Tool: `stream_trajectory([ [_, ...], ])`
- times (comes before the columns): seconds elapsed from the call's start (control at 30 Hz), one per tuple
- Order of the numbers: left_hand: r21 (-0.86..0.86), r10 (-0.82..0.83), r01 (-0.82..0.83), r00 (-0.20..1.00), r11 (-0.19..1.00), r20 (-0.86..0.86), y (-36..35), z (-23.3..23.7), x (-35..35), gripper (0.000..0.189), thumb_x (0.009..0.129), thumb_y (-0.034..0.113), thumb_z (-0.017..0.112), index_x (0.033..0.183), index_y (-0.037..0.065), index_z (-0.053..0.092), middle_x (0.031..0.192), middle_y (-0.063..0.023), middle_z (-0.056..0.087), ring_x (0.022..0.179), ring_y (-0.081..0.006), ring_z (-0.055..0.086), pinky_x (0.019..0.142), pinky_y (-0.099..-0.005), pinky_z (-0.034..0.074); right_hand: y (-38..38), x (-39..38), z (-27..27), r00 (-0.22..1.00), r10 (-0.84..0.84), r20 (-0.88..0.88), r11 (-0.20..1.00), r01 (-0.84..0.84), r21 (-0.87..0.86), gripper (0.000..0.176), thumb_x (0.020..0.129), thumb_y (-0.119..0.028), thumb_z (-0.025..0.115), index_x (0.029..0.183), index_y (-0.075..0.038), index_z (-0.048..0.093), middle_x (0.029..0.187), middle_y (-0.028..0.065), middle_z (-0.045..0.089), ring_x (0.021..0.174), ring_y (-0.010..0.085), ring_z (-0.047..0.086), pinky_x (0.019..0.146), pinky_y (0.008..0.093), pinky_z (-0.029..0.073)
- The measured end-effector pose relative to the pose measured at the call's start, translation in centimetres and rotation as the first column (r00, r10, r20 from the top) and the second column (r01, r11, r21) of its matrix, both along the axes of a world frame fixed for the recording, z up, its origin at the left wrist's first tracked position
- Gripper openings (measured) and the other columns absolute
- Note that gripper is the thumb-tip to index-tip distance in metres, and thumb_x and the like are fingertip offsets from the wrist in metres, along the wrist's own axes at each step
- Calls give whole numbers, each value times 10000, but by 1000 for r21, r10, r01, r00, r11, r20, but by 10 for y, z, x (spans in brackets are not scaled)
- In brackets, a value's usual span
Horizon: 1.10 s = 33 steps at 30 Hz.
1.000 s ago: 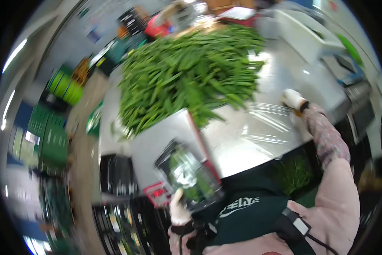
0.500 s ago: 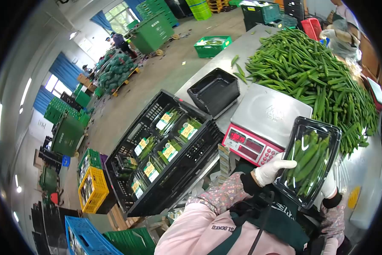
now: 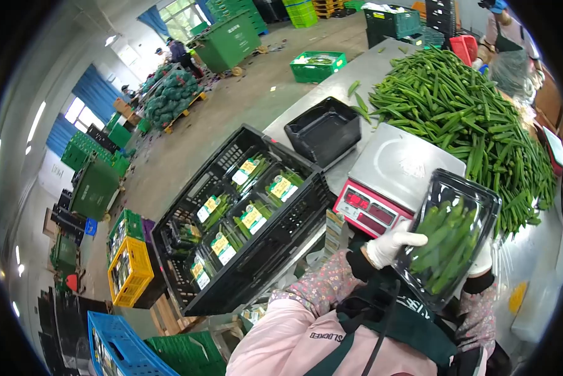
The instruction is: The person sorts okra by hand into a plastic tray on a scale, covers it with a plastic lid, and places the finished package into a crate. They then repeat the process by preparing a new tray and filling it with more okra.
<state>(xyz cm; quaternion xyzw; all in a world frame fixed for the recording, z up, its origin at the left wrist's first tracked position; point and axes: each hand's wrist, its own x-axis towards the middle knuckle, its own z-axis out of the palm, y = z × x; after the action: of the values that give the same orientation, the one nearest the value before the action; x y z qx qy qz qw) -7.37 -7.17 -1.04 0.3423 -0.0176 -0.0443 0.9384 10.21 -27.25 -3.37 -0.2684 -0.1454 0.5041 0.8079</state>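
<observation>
Green okra pods lie in a black tray, which looks covered with clear film. My left hand, in a white glove, grips the tray's left edge with the thumb over the top. At its right edge my right hand, also gloved, holds on, its fingers largely hidden by the tray. Just beyond the tray is a red and silver scale with lit digits and a bare plate. A large okra pile covers the table behind it. Empty black trays are stacked left of the scale.
A black crate with several labelled okra packs stands at the left. Yellow and blue crates are lower left. A green crate is on the floor beyond the metal table. Another person stands at the upper right.
The tray in my hands has shifted slightly left, tilting a little. The view has moved a bit, and more of the person at the upper right shows.
</observation>
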Motion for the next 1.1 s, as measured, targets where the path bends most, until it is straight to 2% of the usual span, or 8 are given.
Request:
stream_trajectory([
  [0.07,45,38,-39,999,998,26,11,5,-1,745,836,148,706,1487,-11,383,1405,-124,548,1264,-225,549,1099,-367,412,14,-17,31,951,-304,-60,910,271,-315,380,1055,-306,461,1294,-42,590,1085,79,698,905,189,675,808,341,568],
  [0.13,122,-29,24,999,992,38,28,4,-4,735,830,164,720,1474,-15,413,1387,-119,566,1246,-212,561,1075,-365,430,2,11,29,953,-279,-119,888,208,-410,330,1066,-293,450,1205,-51,626,612,-119,392,426,-11,282,374,164,221],
  [0.27,469,-195,252,967,847,-167,63,-13,-9,623,800,106,772,1368,-17,548,1222,-64,651,1088,-148,595,980,-316,458,12,17,119,977,176,122,981,-164,-104,528,1080,-362,435,1431,30,481,589,-118,359,449,-7,286,415,163,254],
  [0.4,452,-208,289,953,844,-221,56,17,-14,589,791,46,759,1344,-23,568,1206,-59,662,1052,-128,597,929,-296,474,20,6,161,172,587,791,810,-134,-571,591,982,-285,637,1524,-149,445,651,-78,520,558,26,422,571,211,390],
  [0.6,598,-234,307,952,740,-199,42,16,-25,592,852,46,740,1394,-35,514,1275,-75,640,1141,-129,566,1010,-311,456,53,17,184,387,806,447,551,-219,-805,569,1000,-224,591,1534,-131,418,616,-54,514,552,10,435,506,204,353],
  [0.73,627,-266,348,938,697,-224,45,13,-29,609,844,81,767,1385,-43,516,1263,-84,645,1124,-137,576,1003,-314,461,57,8,184,89,824,560,566,-176,-805,544,1028,-272,541,1535,-127,411,618,-33,542,465,19,343,444,204,299],
  [1.0,524,-309,412,910,745,-276,31,11,-17,749,821,106,782,1462,-42,424,1394,-97,561,1263,-154,502,1092,-322,390,49,51,130,550,775,312,576,-411,-707,555,1029,-255,553,1534,-83,398,623,-8,574,455,28,388,425,208,323],
  [1.1,446,-276,377,921,812,-276,24,7,-13,765,796,60,751,1474,-32,409,1370,-90,575,1237,-145,526,1077,-320,403,33,7,165,2,730,683,634,-376,-676,580,950,-307,697,1459,-98,514,633,15,610,487,99,498,477,278,419],
])
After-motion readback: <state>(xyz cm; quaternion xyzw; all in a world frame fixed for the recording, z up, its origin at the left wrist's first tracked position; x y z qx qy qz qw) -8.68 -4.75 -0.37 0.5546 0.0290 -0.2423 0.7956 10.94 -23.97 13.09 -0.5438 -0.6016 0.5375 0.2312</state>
